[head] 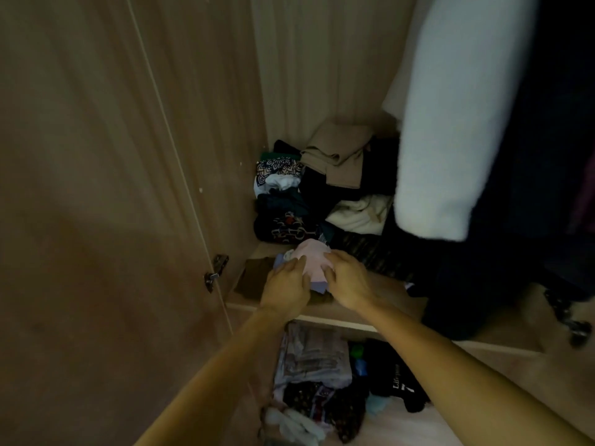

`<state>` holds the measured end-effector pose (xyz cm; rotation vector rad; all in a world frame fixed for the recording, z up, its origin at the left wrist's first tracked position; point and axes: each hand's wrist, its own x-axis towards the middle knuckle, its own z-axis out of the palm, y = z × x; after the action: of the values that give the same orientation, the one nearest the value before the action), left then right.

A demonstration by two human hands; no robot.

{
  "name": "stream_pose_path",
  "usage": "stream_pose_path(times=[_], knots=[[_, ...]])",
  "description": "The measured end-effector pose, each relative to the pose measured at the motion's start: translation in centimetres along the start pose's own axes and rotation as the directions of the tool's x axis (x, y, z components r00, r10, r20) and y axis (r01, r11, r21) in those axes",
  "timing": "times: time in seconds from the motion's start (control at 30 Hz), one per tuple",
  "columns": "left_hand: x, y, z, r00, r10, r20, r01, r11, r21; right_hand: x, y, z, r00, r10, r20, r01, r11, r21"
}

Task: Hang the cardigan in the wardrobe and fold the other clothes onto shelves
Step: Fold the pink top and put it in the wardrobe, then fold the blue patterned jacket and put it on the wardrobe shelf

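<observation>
A small folded pile with a pale pink garment [314,259] on top and a lilac-blue piece under it sits at the front of a wooden wardrobe shelf [386,294]. My left hand [286,286] grips the pile's left side. My right hand [346,280] holds its right side, fingers curled onto the pink cloth. A brown folded garment [252,278] lies under and left of the pile. A white fluffy garment [450,123] hangs at the upper right, next to dark hanging clothes [531,188].
Behind the pile stand stacks of folded clothes: patterned dark pieces [283,201], a beige garment [338,156], a cream one [360,214]. The lower shelf holds more clothes [315,365]. The open wardrobe door [96,188] with a hinge [215,272] stands at left.
</observation>
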<state>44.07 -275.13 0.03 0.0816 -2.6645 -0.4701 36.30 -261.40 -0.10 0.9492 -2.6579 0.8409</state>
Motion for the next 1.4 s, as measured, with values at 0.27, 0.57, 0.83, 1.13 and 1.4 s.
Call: stream_pose_path(times=[0.27,0.57,0.83,1.13,1.4], knots=[[-9.9,4.1,-6.1,0.998,0.039,-0.055,-0.047,0.988,-0.144,-11.6,-7.0,-4.1,0.971,0.162,-0.177,-0.139,0.981,0.138],[-18.5,9.6,-8.9,0.988,0.154,-0.015,-0.150,0.923,-0.356,-25.9,-11.7,-8.0,0.860,0.376,-0.344,-0.296,0.918,0.263],[-28.1,21.8,-10.5,0.947,0.320,0.003,-0.268,0.798,-0.540,-41.4,-12.2,-15.7,0.714,0.454,-0.534,-0.393,0.890,0.231],[-49.7,38.6,-8.0,0.825,0.551,0.129,-0.315,0.637,-0.704,-70.8,-14.4,-20.8,0.436,0.583,-0.685,-0.636,0.739,0.224],[-71.7,53.2,-7.3,0.527,0.810,0.257,-0.297,0.459,-0.837,-98.8,-19.7,-23.6,0.012,0.701,-0.713,-0.771,0.460,0.440]])
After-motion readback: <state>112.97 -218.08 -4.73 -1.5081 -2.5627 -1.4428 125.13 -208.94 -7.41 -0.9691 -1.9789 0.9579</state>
